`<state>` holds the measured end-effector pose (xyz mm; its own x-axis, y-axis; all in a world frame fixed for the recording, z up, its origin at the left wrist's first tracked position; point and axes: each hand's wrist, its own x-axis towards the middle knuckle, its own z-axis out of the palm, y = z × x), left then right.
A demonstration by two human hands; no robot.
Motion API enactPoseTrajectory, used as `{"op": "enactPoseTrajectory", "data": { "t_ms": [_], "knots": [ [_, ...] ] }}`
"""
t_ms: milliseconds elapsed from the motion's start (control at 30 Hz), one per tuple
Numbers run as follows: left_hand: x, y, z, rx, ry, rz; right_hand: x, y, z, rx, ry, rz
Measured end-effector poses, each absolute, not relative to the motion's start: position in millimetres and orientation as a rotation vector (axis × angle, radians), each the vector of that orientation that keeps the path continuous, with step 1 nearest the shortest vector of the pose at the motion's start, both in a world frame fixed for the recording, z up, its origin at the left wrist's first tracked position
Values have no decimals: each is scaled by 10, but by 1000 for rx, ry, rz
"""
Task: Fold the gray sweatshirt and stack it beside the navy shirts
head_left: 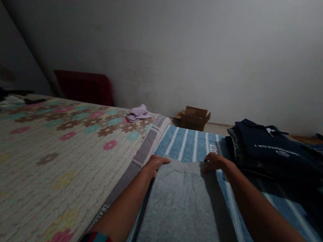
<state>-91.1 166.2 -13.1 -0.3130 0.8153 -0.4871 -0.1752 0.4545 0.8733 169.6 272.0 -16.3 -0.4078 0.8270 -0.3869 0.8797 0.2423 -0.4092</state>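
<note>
A grey, heathered fabric garment (184,214) lies flat and lengthwise on a blue-and-white striped cloth cover (190,142), its far edge lightly puckered and its near end running out of view at the bottom; the left hand (156,165) is at the garment's far left corner, thumb stretched inward along the edge, and whether its fingers are clamped on the fabric or only resting there I cannot tell; the right hand (213,162) is at the far right corner, its fingers bent and pointing down toward the cloth, and again I cannot tell whether they are pressed together on it; both forearms reach in from the near side, bare below dark sleeves with coloured bands; to the left spreads a cream quilted cover with pink, brown, turquoise and yellow flowers (76,165), bordered beside the stripes by a grey-and-mauve fabric band with pale lettering (137,164); a crumpled lilac cloth (138,114) lies near the quilted cover's far edge; on the right, near the right hand, sits a stack of folded dark navy clothing with white print (275,150); beyond the striped cover stands an open brown cardboard box (194,119), near the plain pale wall (189,42).
</note>
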Motion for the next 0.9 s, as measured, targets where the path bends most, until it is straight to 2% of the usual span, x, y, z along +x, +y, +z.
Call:
{"op": "enactPoseTrajectory", "data": {
  "t_ms": [167,533,700,900],
  "knots": [
    [-904,1673,-112,550,1535,1036,1755,2745,-197,1706,2360,-1033],
    [-830,1536,122,680,1339,1186,1815,2496,-5,1723,2512,-1347],
    [-779,1280,559,825,1185,1256,1950,2313,383,1640,2722,-1445],
    [-727,836,1469,1210,1102,1540,2033,2057,1229,1574,3205,-1586]
  ]
}}
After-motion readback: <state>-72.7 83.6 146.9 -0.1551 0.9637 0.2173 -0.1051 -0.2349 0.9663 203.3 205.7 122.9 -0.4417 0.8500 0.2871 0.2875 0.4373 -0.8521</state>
